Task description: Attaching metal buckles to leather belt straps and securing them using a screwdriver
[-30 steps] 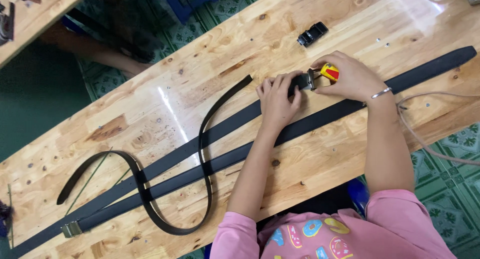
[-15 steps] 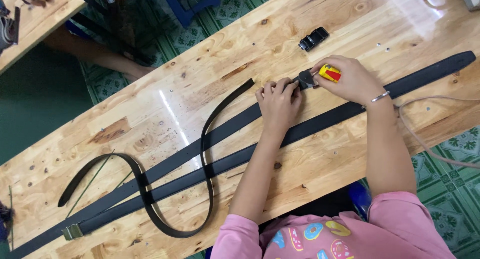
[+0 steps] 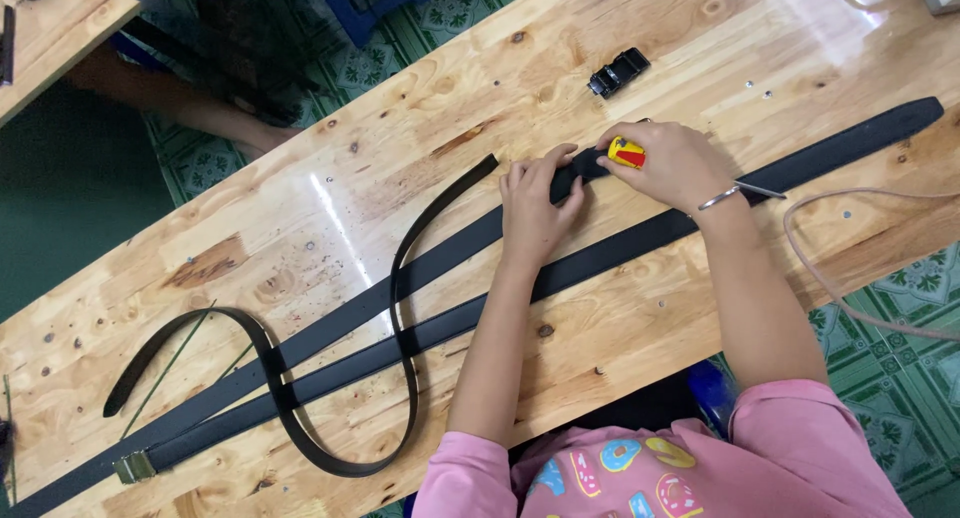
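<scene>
**Pinning a black belt flat while a small tool works at its end**

Looking down from the head camera, we see both our hands meeting over a long black leather belt strap (image 3: 470, 240) that runs diagonally across the pale varnished pine workbench (image 3: 330, 178), from about eight o'clock to two o'clock. Our left hand (image 3: 535, 203) lies palm-down on the strap, fingers spread and pressing rather than gripping; we judge it is there to keep the leather from sliding. Just beside it, at its two o'clock, our right hand (image 3: 675, 163) is closed around a small yellow-and-red handled tool (image 3: 627, 154), held low against the strap. The tool's tip is hidden under our fingers.

A second black strap with a brass-coloured end clip (image 3: 133, 467) lies parallel and close below the first, its clip at seven o'clock on the bench. A thinner black belt (image 3: 400, 308) curls in a loose S across both, touching them where it crosses. A small black metal buckle (image 3: 618, 73) sits well apart at one o'clock, within easy reach. A thin silver bangle (image 3: 718, 200) circles our right wrist, and a beige cord (image 3: 860, 308) loops off the bench edge at three o'clock.
</scene>
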